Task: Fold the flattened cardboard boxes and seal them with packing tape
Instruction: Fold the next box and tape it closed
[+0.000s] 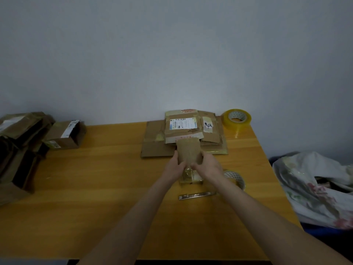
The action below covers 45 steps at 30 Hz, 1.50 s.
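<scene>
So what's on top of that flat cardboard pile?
A labelled flattened box lies on top. The small box being held hides its near edge; the layers underneath are mostly covered.

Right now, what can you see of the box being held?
The box is small, plain brown cardboard, folded up, its long side pointing away. Shiny clear tape shows at its near end. The left hand grips its left side, the right hand its right. It overlaps the flat stack behind; whether it rests on the table is unclear.

left hand [174,167], right hand [207,165]: gripping small box [188,150] | far tape roll [236,118]: beside cardboard stack [156,131]
</scene>
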### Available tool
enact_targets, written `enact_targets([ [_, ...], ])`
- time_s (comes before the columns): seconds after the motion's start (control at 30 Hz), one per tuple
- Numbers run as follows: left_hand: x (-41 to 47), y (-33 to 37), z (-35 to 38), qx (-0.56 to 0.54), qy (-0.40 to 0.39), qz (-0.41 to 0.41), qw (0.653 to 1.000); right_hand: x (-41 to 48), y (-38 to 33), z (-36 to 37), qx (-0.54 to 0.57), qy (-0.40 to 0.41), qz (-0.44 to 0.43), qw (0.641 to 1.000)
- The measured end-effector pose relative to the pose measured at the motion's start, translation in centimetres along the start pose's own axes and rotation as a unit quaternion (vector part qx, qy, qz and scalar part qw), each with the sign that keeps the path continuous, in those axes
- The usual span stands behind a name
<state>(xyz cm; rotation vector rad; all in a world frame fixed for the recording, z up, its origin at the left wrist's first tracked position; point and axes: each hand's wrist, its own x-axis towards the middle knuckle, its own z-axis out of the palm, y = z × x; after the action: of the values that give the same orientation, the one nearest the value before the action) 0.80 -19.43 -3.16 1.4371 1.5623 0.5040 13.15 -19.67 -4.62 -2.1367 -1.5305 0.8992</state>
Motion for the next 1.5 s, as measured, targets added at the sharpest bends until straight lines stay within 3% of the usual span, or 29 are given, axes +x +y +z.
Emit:
enact_targets([
  [0.23, 0.9, -1.0, 0.6, 0.034, 0.029, 0.036, 0.998, 0.7, 0.3, 0.1, 0.045, -0.003, -0.022, 0.999],
  [0.37, 0.4, -1.5, 1.2, 0.152, 0.104, 0.150, 0.971, 0.4, 2.7, -3.0, 0.055, 0.033, -0.028, 0.998],
  [0.47, 0.3, -1.6, 1.5, 0.271, 0.108, 0.231, 0.928, -0.7, 5.4, -5.7, -0.094, -0.001, -0.012, 0.995],
  [0.57, 0.8, -2.2, 1.8, 0.381, 0.087, 0.227, 0.892, -2.2, 7.2, -5.8, -0.308, -0.108, -0.026, 0.945],
  [0.67, 0.9, -2.8, 2.2, 0.417, 0.076, 0.220, 0.879, -2.9, 9.1, -3.8, -0.367, -0.161, -0.032, 0.916],
  [0.93, 0.3, -2.1, 2.3, 0.436, 0.079, 0.208, 0.872, -2.0, 9.3, -6.1, -0.142, -0.019, -0.003, 0.990],
  [1.1, -0.9, -0.7, 3.8, 0.369, 0.142, 0.376, 0.838, -0.7, 8.5, -7.2, -0.008, 0.022, -0.034, 0.999],
  [1.3, 0.0, 5.8, 3.0, 0.110, 0.179, 0.330, 0.920, 0.1, 5.0, -9.7, 0.149, 0.095, -0.131, 0.975],
  [1.4, 0.1, 7.9, 1.8, 0.106, 0.167, 0.325, 0.925, 0.3, 3.1, -10.6, 0.149, 0.097, -0.186, 0.966],
  [1.5, -0.2, 8.7, 1.0, 0.075, 0.206, 0.307, 0.926, 0.3, 1.5, -11.2, 0.126, 0.083, -0.230, 0.961],
])
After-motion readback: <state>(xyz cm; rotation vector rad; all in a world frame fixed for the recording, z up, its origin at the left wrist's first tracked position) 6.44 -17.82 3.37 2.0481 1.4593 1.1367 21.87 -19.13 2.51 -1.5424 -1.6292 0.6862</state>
